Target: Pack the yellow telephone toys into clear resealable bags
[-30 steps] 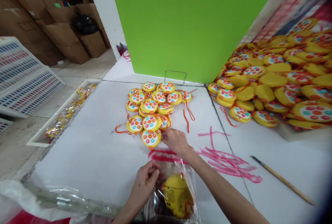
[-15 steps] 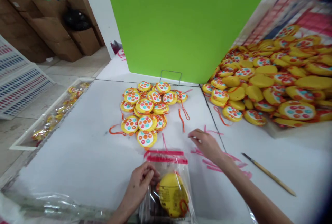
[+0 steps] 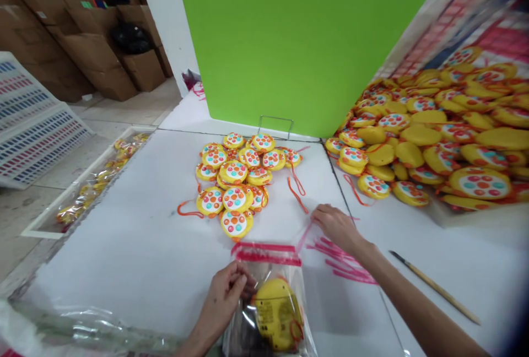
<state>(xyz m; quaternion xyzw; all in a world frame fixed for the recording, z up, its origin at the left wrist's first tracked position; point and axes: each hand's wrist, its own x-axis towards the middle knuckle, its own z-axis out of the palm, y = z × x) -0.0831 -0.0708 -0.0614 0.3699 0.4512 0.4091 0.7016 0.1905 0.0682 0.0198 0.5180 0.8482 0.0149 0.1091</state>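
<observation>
Yellow toy (image 3: 278, 313): inside the clear bag (image 3: 268, 271), just right of the left hand (image 3: 221, 299).
Bag step: seemingly readying the pink flap (image 3: 268, 259); next move likely calls for a straight fold.
Left hand: thumb and fingers closed on the bag's edge.
Right hand (image 3: 336, 228): fingertips together by a pink strip (image 3: 305, 237); cannot tell whether gripped.
Tabletop (image 3: 144, 247): dotted toys (image 3: 234, 172) beyond the left hand.

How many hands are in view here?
2: the left hand at the clear bag's left edge, and the right hand near an orange cord. No others show.
</observation>
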